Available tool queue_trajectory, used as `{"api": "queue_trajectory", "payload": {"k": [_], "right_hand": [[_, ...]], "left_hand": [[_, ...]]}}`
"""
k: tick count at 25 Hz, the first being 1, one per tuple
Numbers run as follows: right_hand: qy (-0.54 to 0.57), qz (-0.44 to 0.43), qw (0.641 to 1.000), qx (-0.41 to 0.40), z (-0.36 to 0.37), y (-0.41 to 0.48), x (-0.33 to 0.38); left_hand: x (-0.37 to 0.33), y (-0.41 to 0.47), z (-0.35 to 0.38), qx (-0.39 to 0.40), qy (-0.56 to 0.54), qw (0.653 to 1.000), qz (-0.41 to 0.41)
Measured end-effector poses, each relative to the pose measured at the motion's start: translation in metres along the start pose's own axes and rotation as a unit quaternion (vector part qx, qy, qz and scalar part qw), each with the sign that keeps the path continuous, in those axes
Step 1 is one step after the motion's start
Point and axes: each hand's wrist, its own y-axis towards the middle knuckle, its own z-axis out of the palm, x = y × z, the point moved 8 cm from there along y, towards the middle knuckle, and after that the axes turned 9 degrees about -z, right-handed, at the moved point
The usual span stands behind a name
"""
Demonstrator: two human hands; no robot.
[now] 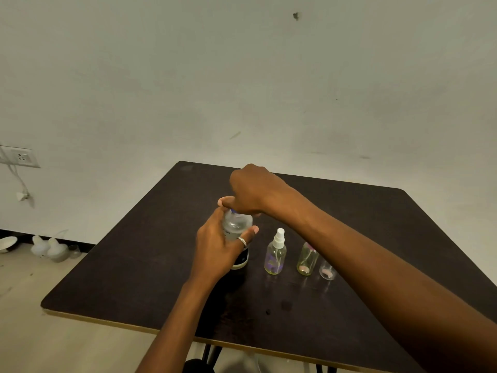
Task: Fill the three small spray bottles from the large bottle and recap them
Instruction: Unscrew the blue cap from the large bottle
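- Bottle work sits at the middle of the frame: the large clear bottle (236,230) with a dark label band stands upright on the dark brown bench (129,281).
- Your left hand (217,251) wraps the body of the large clear bottle from the left. The fingers are curled round it, and a silver ring (242,241) shows on one finger.
- Your right hand (252,189) reaches over from the right and is closed on the top of that bottle, thumb pointing left. The cap is almost wholly hidden under the hand.
- Just right of the large bottle, the small clear spray bottle with a white pump top (275,255) stands upright and apart from both hands.
- Further right stands the small yellow-green tinted bottle (307,261). Your right forearm crosses in front of its top, so you cannot tell whether it is capped.
- Beside that, toward the lower right, is the smallest clear bottle (326,271), also partly covered by the forearm.
- At the left edge of the frame a white wall socket (22,157) has a cable hanging from it.
- Below the socket, pale rounded objects (49,249) lie on the floor by the wall.
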Motion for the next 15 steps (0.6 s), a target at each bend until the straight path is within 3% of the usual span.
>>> {"api": "queue_trajectory", "payload": {"k": [3, 8, 15], "right_hand": [[-0.028, -0.052, 0.998, 0.032, 0.006, 0.003, 0.012], [0.030, -0.126, 0.989, 0.077, 0.007, -0.001, 0.010], [-0.018, -0.037, 0.999, 0.016, 0.008, -0.001, -0.003]], "left_hand": [[-0.001, -0.001, 0.000, 0.005, -0.008, 1.000, -0.001], [0.000, 0.000, 0.000, 0.004, 0.008, 1.000, -0.014], [-0.003, -0.001, -0.001, 0.001, 0.007, 1.000, -0.009]]}}
